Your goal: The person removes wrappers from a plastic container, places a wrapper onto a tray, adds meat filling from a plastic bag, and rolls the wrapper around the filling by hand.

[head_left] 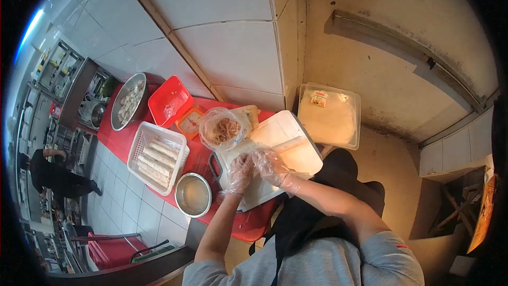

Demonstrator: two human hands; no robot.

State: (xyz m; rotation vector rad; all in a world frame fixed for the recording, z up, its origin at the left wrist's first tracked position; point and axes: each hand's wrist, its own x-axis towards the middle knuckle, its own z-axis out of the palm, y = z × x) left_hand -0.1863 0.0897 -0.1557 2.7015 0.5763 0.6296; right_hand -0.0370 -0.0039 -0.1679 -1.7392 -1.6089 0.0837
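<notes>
Your left hand (241,173) reaches almost straight out and your right hand (271,165) slants in beside it, both gloved, fingers curled down (I cannot tell if they pinch anything) over one white board (305,162) on the red table (197,154). Beyond lie one steel bowl (193,195), one plastic bag (226,128) of brown filling, one white basket (182,160) with at least four rolls (156,161), then one orange scale (190,121).

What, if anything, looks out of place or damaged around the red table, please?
Dark, mottled stains mark the base of the beige wall at the right, looking odd beside the white tiles. Nothing clearly stands out on the red table.
</notes>
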